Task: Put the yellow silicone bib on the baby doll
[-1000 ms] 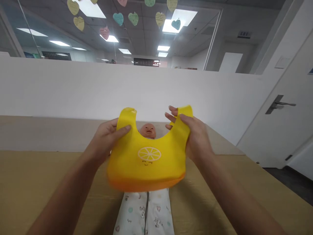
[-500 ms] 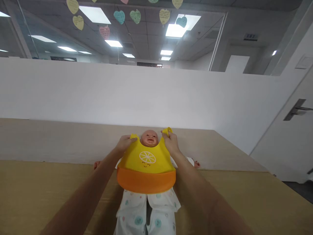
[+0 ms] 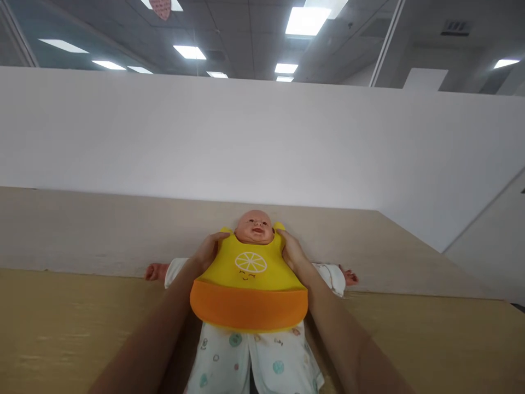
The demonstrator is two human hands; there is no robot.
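A baby doll (image 3: 250,219) lies on its back, its arms stretched out to both sides, in white printed clothes. Over its chest is a yellow bib (image 3: 251,276) with an orange pocket, a white citrus slice and a smiling face on it. My left hand (image 3: 210,249) is closed on the bib's upper left edge, below the shoulder strap. At the upper right edge, my right hand (image 3: 291,249) grips the bib, thumb near the strap beside the doll's head. The strap ends behind the neck are hidden.
The doll rests across a pale board (image 3: 98,230) and a tan surface (image 3: 82,328) nearer me. A white partition wall (image 3: 246,137) with glass above rises behind. Part of a door (image 3: 496,235) shows at the right.
The bib has come down closer around the doll's neck, and its curled right strap no longer sticks up. The camera view has tilted downward and come nearer.
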